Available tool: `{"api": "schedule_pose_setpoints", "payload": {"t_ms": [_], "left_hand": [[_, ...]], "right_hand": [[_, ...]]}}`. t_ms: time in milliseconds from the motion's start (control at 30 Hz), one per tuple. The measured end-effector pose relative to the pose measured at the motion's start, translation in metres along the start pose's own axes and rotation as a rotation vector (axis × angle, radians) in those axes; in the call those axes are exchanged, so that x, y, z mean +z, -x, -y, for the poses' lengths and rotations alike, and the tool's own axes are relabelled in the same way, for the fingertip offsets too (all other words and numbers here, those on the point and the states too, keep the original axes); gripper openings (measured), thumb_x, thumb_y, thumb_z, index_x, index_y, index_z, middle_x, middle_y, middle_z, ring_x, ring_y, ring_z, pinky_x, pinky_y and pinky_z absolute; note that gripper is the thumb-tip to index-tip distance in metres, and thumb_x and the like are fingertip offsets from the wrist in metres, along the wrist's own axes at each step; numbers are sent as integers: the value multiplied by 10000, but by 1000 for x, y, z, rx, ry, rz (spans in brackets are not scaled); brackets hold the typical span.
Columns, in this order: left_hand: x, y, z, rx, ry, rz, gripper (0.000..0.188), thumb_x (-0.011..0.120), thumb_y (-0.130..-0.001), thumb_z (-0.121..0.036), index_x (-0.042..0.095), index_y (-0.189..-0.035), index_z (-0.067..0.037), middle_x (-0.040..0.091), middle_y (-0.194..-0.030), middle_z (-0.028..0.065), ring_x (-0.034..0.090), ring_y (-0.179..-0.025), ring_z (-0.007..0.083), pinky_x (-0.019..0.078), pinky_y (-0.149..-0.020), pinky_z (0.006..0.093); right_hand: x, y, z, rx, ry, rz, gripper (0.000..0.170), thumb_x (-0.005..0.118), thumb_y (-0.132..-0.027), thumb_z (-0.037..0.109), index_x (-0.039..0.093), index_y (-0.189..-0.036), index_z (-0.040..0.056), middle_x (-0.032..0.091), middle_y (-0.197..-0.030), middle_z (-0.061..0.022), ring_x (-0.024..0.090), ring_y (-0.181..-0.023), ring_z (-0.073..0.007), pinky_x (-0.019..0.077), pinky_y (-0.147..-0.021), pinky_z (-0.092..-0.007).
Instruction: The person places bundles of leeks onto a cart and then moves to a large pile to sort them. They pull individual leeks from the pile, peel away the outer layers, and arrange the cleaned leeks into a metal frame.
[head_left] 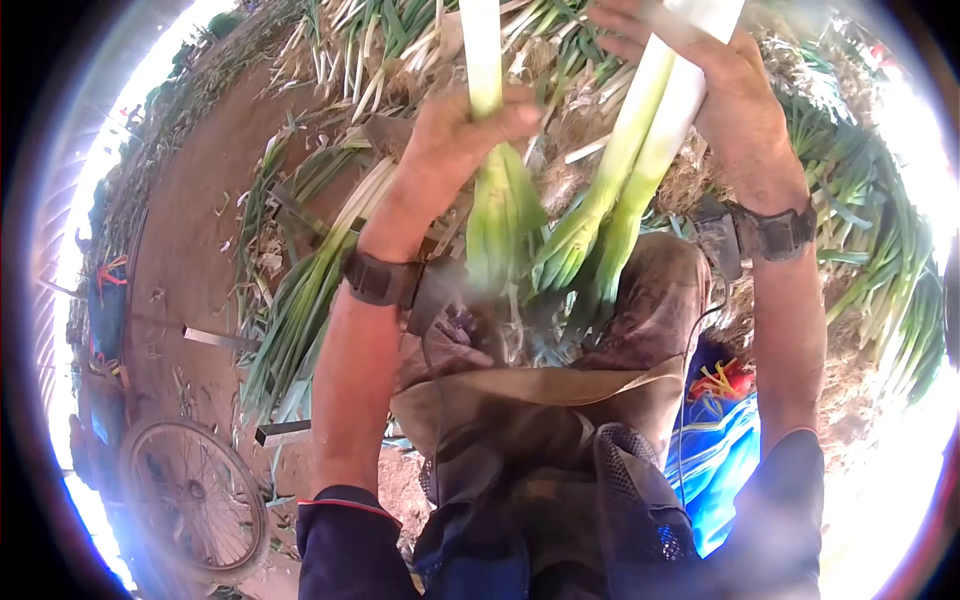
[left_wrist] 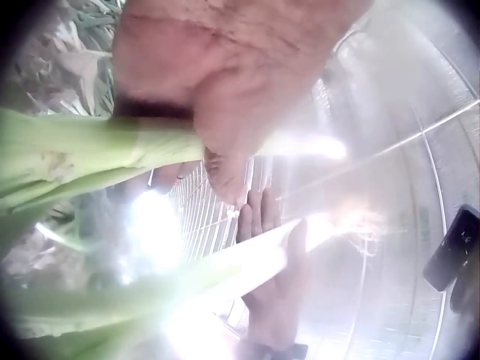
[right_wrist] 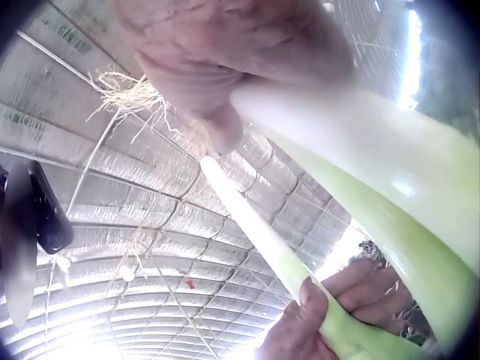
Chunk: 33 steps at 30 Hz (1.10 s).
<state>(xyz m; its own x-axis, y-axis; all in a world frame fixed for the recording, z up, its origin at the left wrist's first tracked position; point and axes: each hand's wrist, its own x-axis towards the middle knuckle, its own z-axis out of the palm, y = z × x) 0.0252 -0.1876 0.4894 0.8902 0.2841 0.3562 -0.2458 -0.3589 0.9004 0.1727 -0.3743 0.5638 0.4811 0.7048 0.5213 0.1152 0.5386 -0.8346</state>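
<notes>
Leek (head_left: pixel 500 205), twelve o'clock: my left hand (head_left: pixel 455 140) gripped it. Leek pair (head_left: pixel 640 178), one o'clock: my right hand (head_left: pixel 738 92) held it; seemed firm, slick, best taken mid-shank.

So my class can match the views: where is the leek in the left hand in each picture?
Head: the leek is near upright, upper centre.
Left wrist: the leek runs in from the left edge, above mid-height.
Right wrist: the leek slants through the lower centre.
Shared landmark: the left hand gripping it.
</notes>
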Motion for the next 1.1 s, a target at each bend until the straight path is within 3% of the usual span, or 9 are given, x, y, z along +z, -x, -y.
{"api": "schedule_pose_setpoints", "payload": {"t_ms": [167, 300, 467, 667, 867, 900, 933, 1000, 1100], "left_hand": [[39, -2, -8, -38, 49, 168, 317, 815, -790, -199, 741, -1020, 6, 720, -836, 56, 643, -747, 115, 514, -719, 265], [34, -1, 8, -51, 96, 74, 290, 813, -789, -150, 739, -1029, -5, 737, -850, 83, 680, -764, 134, 539, -712, 276], [38, 6, 7, -194, -10, -33, 290, 818, -798, -150, 733, -1026, 9, 726, -825, 64, 661, -730, 118, 530, -686, 254], [45, 9, 9, -126, 101, 52, 341, 798, -840, -268, 722, -1031, 4, 716, -873, 58, 642, -803, 104, 526, -729, 269], [39, 3, 10, -78, 68, -16, 595, 640, -925, -529, 632, -1130, 29, 714, -939, 105, 675, -823, 165, 560, -722, 340], [48, 5, 6, -98, 56, 32, 624, 550, -940, -595, 625, -1120, -2, 696, -961, 111, 669, -891, 169, 562, -763, 345], [57, 2, 4, -113, 43, 78, 666, 459, -955, -661, 619, -1109, -32, 677, -983, 117, 664, -958, 172, 563, -805, 351], [76, -1, 30, -49, 68, 58, 728, 411, -978, -650, 555, -1280, -3, 630, -1149, 152, 600, -1106, 181, 518, -912, 362], [89, 9, 20, 82, 229, 78, 765, 406, -986, -636, 492, -1363, 25, 588, -1217, 151, 544, -1185, 192, 476, -964, 354]], "right_hand": [[22, 2, -6, 64, -102, 76, 364, 612, -966, 128, 546, -1267, -66, 633, -1255, -208, 638, -1144, -285, 525, -1006, -381], [29, 3, 8, 285, 175, 2, 353, 576, -1007, 255, 582, -1245, -7, 680, -1077, -102, 662, -972, -216, 553, -852, -345], [29, 2, -1, 411, 7, -9, 490, 477, -1031, 445, 576, -1263, 25, 671, -1105, -85, 653, -1014, -198, 544, -925, -352], [20, 15, 1, 417, -75, -43, 435, 562, -1008, 370, 577, -1251, 9, 677, -1053, -83, 672, -952, -206, 571, -878, -346], [28, 25, 16, 147, 55, 30, 653, 648, -958, 359, 412, -1406, -54, 578, -1274, -179, 587, -1211, -303, 552, -956, -385], [17, 12, -3, 215, -4, -56, 456, 683, -923, 237, 583, -1280, -29, 665, -1222, -166, 677, -1058, -238, 568, -909, -356], [-5, 7, -12, 351, 104, 4, 521, 677, -927, 262, 535, -1335, -31, 620, -1306, -173, 622, -1181, -257, 548, -964, -373], [-21, 10, -37, 215, 117, 43, 425, 724, -885, 271, 642, -1180, -24, 682, -1134, -154, 680, -996, -231, 588, -820, -324], [-6, 20, -26, 229, 90, -9, 492, 703, -898, 213, 560, -1285, -55, 622, -1272, -208, 588, -1213, -288, 522, -990, -390]]}}
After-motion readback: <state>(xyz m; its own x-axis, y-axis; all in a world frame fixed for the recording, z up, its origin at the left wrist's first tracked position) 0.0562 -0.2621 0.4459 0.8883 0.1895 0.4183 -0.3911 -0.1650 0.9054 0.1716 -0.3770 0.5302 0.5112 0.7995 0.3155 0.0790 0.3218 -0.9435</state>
